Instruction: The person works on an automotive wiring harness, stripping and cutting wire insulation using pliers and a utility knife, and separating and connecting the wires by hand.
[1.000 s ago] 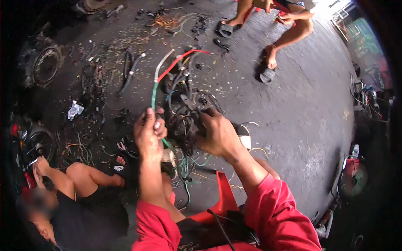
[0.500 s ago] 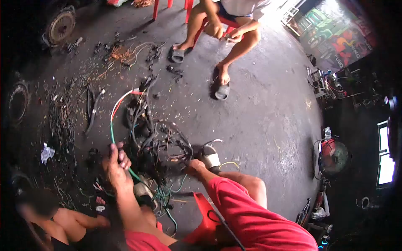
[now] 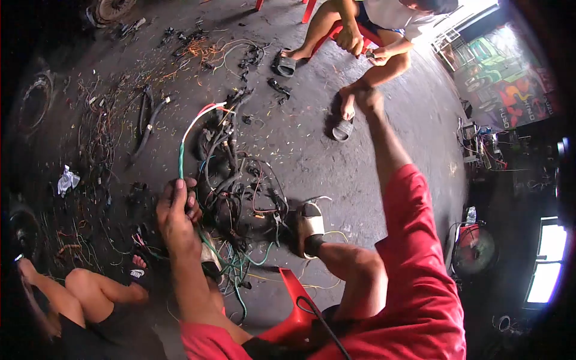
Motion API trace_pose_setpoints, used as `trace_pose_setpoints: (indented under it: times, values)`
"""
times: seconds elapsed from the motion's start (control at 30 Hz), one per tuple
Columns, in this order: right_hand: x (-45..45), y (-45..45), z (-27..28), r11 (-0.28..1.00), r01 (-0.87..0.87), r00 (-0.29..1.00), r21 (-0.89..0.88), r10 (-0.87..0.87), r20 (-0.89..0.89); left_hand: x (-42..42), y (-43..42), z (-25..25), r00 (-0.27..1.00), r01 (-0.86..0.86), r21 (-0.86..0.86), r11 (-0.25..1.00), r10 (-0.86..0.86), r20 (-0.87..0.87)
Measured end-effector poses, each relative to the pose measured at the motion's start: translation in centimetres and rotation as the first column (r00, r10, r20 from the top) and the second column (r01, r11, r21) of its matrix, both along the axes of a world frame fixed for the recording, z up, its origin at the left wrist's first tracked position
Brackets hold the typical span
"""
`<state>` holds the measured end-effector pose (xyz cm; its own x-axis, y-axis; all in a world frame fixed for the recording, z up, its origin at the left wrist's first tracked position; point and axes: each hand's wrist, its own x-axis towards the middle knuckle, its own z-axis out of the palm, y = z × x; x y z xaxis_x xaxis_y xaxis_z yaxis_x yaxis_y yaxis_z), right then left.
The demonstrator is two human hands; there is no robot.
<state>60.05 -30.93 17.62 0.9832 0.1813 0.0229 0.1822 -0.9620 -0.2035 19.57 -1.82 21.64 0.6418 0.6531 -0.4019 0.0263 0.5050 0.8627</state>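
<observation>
In the head view, my left hand (image 3: 179, 210) is closed around a strand of green, white and red electrical wires (image 3: 182, 156), thumb on top. The strand's upper end bends over to the right, close to a tangled black wiring harness (image 3: 231, 171) on the floor. Loose green wires (image 3: 237, 273) lie below the harness, between my feet. My right arm stretches far forward, away from the wires. My right hand (image 3: 369, 102) is smeared by motion near the sandal of the person opposite, and its fingers do not show clearly.
A person (image 3: 390, 42) sits opposite on a red stool; another person (image 3: 96, 294) sits at lower left. Cut cable pieces (image 3: 147, 123), copper scraps (image 3: 195, 51) and a crumpled white piece (image 3: 68, 180) litter the floor. A fan (image 3: 474, 249) stands at right.
My right hand has left the harness and swung far forward. My left hand keeps hold of the wires. The view has shifted, so the floor things appear farther right.
</observation>
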Motion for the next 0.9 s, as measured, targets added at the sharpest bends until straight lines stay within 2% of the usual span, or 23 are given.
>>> trace_pose_setpoints:
  times: [0.03, 0.07, 0.1, 0.13, 0.2, 0.23, 0.3, 0.33, 0.4, 0.43, 0.47, 0.53, 0.57, 0.6, 0.67, 0.7, 0.73, 0.8, 0.83, 0.87, 0.9]
  values:
    - [0.8, -1.0, 0.5, 0.945, -0.068, 0.97, 0.32, -0.012, 0.244, 0.1, 0.0, 0.0, 1.0, -0.009, 0.008, 1.0, 0.009, -0.013]
    - [2.8, -1.8, 1.8, 0.89, -0.071, 0.992, 0.45, 0.015, 0.126, 0.1, 0.0, 0.1, 1.0, -0.016, 0.017, 1.0, 0.016, -0.024]
    - [2.5, -2.0, 4.1, 0.969, -0.059, 0.987, 0.238, 0.021, 0.158, 0.2, 0.0, 0.0, 1.0, -0.017, 0.013, 1.0, 0.017, -0.025]
    - [1.7, -2.1, 5.6, 0.969, -0.134, 0.958, 0.206, 0.073, 0.278, 0.2, 0.0, -0.1, 0.999, -0.012, 0.015, 1.0, 0.012, -0.03]
    - [3.8, -2.9, 5.8, 0.938, -0.063, 0.991, 0.342, 0.02, 0.13, 0.3, -0.1, -0.3, 0.999, -0.004, 0.016, 1.0, 0.004, -0.037]
    - [4.1, -3.5, 5.7, 0.938, -0.063, 0.991, 0.34, 0.019, 0.131, 0.3, -0.2, -0.4, 0.999, -0.012, 0.015, 1.0, 0.012, -0.041]
    - [2.5, -3.2, 7.0, 0.816, -0.018, 0.978, 0.577, 0.134, -0.159, 0.3, -0.4, -0.3, 0.999, -0.016, 0.013, 1.0, 0.016, -0.043]
    - [2.6, -3.1, 6.8, 0.817, -0.02, 0.979, 0.576, 0.134, -0.156, 0.3, -0.4, -0.2, 0.999, -0.007, 0.016, 1.0, 0.008, -0.043]
    - [3.0, -2.7, 6.0, 0.933, -0.019, 0.999, 0.36, 0.033, -0.03, 0.4, -0.6, -0.2, 0.999, -0.006, 0.016, 1.0, 0.006, -0.033]
    - [3.1, -3.1, 5.6, 0.845, -0.061, 0.992, 0.531, 0.111, -0.063, 0.4, -0.7, -0.1, 0.999, -0.018, 0.009, 1.0, 0.019, -0.04]
    - [3.1, -2.9, 5.9, 0.848, -0.067, 0.991, 0.525, 0.116, -0.06, 0.3, -0.8, -0.1, 0.998, -0.03, 0.001, 1.0, 0.03, -0.049]
    - [3.0, -2.6, 6.4, 0.965, 0.057, 0.997, 0.257, -0.041, -0.069, 0.3, -0.7, 0.1, 0.999, -0.012, 0.001, 1.0, 0.012, -0.044]
    - [3.0, -2.5, 6.6, 0.964, 0.116, 0.993, 0.24, -0.113, -0.026, 0.2, -0.6, 0.2, 0.999, 0.009, 0.008, 1.0, -0.008, -0.042]
    - [2.9, -2.4, 6.8, 0.964, 0.111, 0.994, 0.241, -0.109, -0.023, 0.2, -0.5, 0.3, 0.999, 0.004, 0.008, 1.0, -0.004, -0.038]
    - [3.0, -2.4, 7.0, 0.943, 0.053, 0.964, 0.327, -0.134, 0.229, 0.3, -0.4, 0.4, 0.999, -0.008, 0.035, 0.999, 0.009, -0.037]
    - [3.7, -2.9, 6.8, 0.909, -0.02, 0.979, 0.416, -0.067, 0.193, 0.3, -0.3, 0.5, 0.999, -0.013, 0.034, 0.999, 0.014, -0.035]
    - [4.5, -3.1, 6.4, 0.91, -0.024, 0.979, 0.415, -0.063, 0.194, 0.3, -0.3, 0.5, 0.999, -0.01, 0.031, 0.999, 0.012, -0.045]
    - [5.6, -2.8, 6.2, 0.816, 0.17, 0.98, 0.553, -0.081, -0.182, 0.2, -0.3, 0.4, 0.998, -0.018, 0.029, 0.999, 0.02, -0.053]
    - [6.0, -2.8, 5.1, 0.706, 0.045, 0.99, 0.707, 0.063, -0.126, 0.2, -0.4, 0.2, 0.998, -0.009, 0.035, 0.999, 0.011, -0.056]
    - [11.9, -5.4, -0.9, 0.246, -0.037, 0.937, 0.968, 0.346, -0.052, 0.2, -0.4, 0.1, 0.998, 0.001, 0.042, 0.999, 0.002, -0.061]
    - [11.4, -4.3, -0.5, 0.511, -0.072, 0.966, 0.857, 0.25, -0.068, 0.2, -0.5, 0.2, 0.998, -0.005, 0.046, 0.999, 0.008, -0.063]
